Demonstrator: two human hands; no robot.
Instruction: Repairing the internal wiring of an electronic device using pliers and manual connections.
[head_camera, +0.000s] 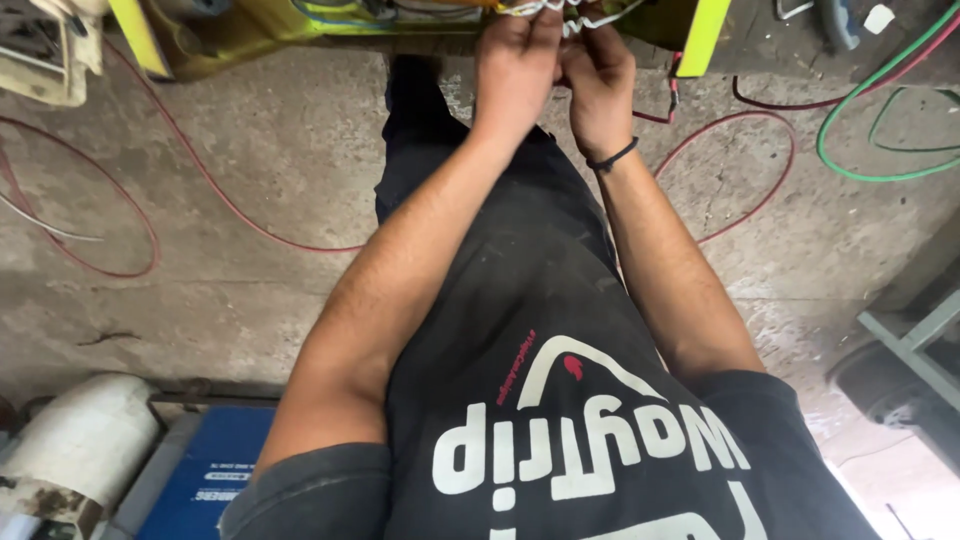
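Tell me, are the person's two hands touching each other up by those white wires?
Touching. The head view shows the left hand pressed against the right hand with no gap, both gripping the white wires.

Both hands raised side by side at the far edge of view, left hand (515, 62) touching right hand (600, 85), fingers in a bundle of wires (560, 12) at the edge of a frame (300, 25) ahead. Below the frame, bare floor (280, 200). Loops of thin cable (130, 230) lying left on it, hoses (880, 120) right. Near left, a cylinder (85, 440) beside a flat box (215, 470).
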